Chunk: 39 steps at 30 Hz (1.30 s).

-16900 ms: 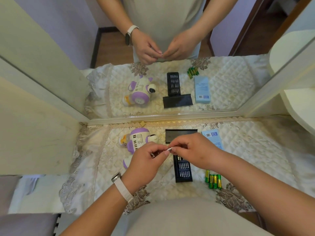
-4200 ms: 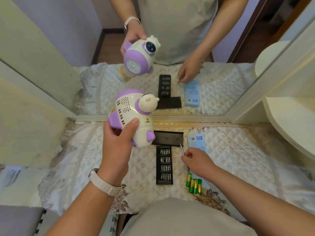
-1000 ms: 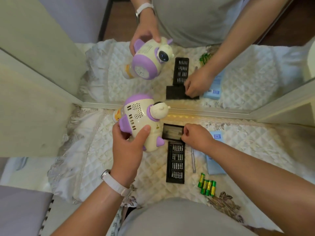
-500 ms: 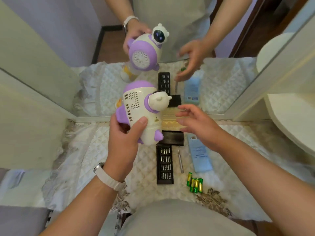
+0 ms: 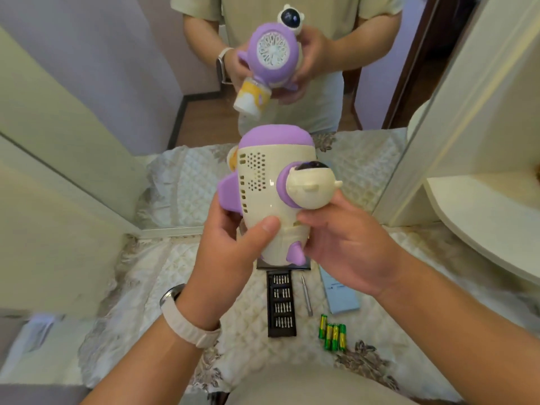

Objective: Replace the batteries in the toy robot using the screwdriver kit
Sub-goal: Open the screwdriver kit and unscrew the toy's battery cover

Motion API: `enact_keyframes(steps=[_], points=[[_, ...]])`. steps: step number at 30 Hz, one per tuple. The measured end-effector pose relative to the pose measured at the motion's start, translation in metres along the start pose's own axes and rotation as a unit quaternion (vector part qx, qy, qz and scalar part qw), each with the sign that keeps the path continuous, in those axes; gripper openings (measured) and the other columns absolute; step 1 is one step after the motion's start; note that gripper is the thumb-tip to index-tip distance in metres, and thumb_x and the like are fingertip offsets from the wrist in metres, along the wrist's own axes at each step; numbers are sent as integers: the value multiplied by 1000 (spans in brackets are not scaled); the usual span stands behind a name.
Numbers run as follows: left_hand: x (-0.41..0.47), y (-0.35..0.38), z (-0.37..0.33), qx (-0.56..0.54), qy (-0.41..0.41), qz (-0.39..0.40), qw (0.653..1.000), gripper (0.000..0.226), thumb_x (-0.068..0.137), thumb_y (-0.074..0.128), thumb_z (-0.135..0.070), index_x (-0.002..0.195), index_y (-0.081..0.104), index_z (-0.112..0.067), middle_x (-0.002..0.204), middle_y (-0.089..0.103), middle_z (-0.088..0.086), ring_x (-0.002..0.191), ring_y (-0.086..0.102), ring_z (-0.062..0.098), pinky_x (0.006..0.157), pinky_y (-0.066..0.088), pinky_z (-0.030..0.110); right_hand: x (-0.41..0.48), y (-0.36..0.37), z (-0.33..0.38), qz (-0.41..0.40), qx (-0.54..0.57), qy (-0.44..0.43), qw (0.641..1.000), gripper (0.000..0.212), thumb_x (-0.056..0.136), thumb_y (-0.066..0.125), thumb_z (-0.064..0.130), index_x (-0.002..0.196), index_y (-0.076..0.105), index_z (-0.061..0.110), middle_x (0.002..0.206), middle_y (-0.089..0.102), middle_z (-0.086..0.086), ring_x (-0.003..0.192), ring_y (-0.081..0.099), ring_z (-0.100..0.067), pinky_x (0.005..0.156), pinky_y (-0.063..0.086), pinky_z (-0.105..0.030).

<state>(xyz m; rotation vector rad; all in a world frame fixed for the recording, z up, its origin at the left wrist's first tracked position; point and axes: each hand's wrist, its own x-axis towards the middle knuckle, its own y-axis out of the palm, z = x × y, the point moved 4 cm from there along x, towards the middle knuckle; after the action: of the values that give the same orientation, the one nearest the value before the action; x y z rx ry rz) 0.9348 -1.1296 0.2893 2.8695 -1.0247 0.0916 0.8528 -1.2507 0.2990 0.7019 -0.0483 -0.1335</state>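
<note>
A cream and purple toy robot [image 5: 271,182] is held up in the air, lying on its side with its head pointing right. My left hand [image 5: 233,258] grips its lower body, thumb across the front. My right hand [image 5: 342,247] holds it from the right, thumb near the same spot, fingers under the head. Below on the quilted cloth lie the black bit tray [image 5: 282,305] of the screwdriver kit, a slim silver screwdriver [image 5: 306,296] and several green batteries [image 5: 331,331].
A mirror [image 5: 146,83] stands right behind the table and reflects the toy and both hands. A light blue box [image 5: 342,296] lies right of the screwdriver. A black lid [image 5: 263,266] peeks out under the toy. A white rounded shelf [image 5: 482,214] is at the right.
My right hand, empty and hovering half a second ago, has closed on the toy's right side. The toy has come up closer to the camera. The screwdriver stays on the cloth.
</note>
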Motion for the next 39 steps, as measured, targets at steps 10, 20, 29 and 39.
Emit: enact_keyframes(steps=[10, 20, 29, 39], points=[[9, 4, -8, -31, 46, 50, 997, 85, 69, 87, -46, 135, 43, -19, 133, 58, 14, 116, 58, 34, 90, 52, 53, -4, 19, 12, -6, -51, -112, 992, 85, 79, 65, 1, 148, 27, 32, 122, 58, -7, 96, 56, -36, 53, 47, -37], [4, 23, -3, -120, 21, 92, 988, 70, 72, 67, -12, 135, 39, -24, 125, 60, 18, 85, 65, 35, 57, 56, 39, -16, 19, 2, -79, -80, -138, 984, 82, 74, 65, 23, 139, 28, 56, 124, 61, 10, 87, 45, -28, 45, 39, -21], [-3, 15, 14, -103, 0, 46, 994, 79, 72, 68, -17, 142, 34, -15, 133, 54, 26, 108, 56, 42, 68, 52, 43, -14, 20, -8, -92, -50, -117, 988, 79, 76, 63, 13, 139, 37, 51, 125, 61, 6, 95, 50, -28, 43, 39, -20], [-4, 12, 24, -81, -7, 35, 996, 62, 72, 71, -21, 128, 50, -34, 126, 60, 19, 95, 58, 38, 71, 49, 44, -12, 18, -22, -81, 51, -73, 993, 82, 79, 49, 0, 144, 33, 46, 134, 59, -2, 106, 53, -33, 46, 38, -22]])
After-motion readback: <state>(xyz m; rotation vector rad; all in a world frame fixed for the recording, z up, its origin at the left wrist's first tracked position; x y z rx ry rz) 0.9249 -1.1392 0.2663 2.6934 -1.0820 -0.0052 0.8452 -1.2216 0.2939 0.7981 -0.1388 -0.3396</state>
